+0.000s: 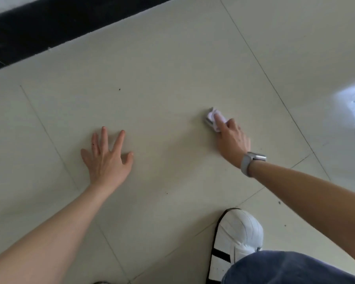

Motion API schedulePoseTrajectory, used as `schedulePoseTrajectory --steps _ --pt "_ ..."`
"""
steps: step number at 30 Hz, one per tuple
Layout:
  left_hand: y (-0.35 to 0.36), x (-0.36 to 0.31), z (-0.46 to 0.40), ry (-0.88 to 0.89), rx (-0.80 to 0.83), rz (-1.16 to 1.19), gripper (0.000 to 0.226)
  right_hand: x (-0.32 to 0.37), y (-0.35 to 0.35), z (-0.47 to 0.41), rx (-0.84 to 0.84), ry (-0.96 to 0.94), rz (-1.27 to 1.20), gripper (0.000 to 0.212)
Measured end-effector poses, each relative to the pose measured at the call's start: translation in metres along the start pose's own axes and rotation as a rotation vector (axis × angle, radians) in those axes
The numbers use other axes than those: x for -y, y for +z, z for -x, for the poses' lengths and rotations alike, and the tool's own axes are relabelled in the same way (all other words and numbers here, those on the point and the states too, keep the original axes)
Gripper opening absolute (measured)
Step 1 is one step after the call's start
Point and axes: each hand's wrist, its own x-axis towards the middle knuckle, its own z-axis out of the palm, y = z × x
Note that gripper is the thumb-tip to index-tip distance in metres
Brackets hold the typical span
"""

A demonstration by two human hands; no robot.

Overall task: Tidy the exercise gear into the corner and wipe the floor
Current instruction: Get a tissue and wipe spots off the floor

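Note:
The cream tiled floor (162,83) fills the view. My right hand (233,140), with a grey watch on its wrist, presses a small pale pink and grey cloth (213,117) onto a tile at centre right, fingers curled over it. To the left, my left hand (107,158) lies flat on the floor with its fingers spread and holds nothing. No exercise gear is in view.
A black skirting band (49,27) runs along the wall at the top left. My white shoe with black stripes (234,240) and a blue-jeaned knee (291,269) are at the bottom right. A few dark specks dot the tiles. Window glare shines at the right edge.

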Motion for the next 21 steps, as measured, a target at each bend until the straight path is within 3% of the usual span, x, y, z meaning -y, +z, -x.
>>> schedulePoseTrajectory --steps 2,5,7,11,14,16,19,21 --pt "-0.005 0.006 0.0 0.001 0.064 -0.01 0.063 0.004 -0.014 -0.023 -0.016 0.342 -0.087 0.053" --pt "-0.016 0.015 -0.005 0.042 0.104 -0.034 0.064 0.051 -0.001 -0.046 0.03 0.402 -0.099 0.06" --pt "-0.03 0.028 -0.009 0.075 0.091 -0.065 0.065 0.104 0.014 -0.044 0.028 0.209 -0.075 0.063" --pt "-0.071 0.078 -0.014 -0.021 0.029 -0.045 0.062 0.204 0.058 0.024 0.17 -0.447 -0.019 0.065" --pt "-0.094 0.122 0.005 -0.123 0.035 -0.016 0.059 0.232 0.084 0.101 0.299 -0.934 0.056 0.058" --pt "-0.097 0.15 0.032 -0.12 0.036 -0.002 0.058 0.238 0.092 0.127 0.423 -1.163 0.199 0.049" --pt "-0.078 0.197 0.076 -0.23 -0.002 0.054 0.058 0.259 0.094 0.118 0.386 -1.273 0.221 0.054" --pt "-0.058 0.229 0.102 -0.429 -0.016 0.115 0.059 0.291 0.093 0.093 0.275 -1.098 0.174 0.065"
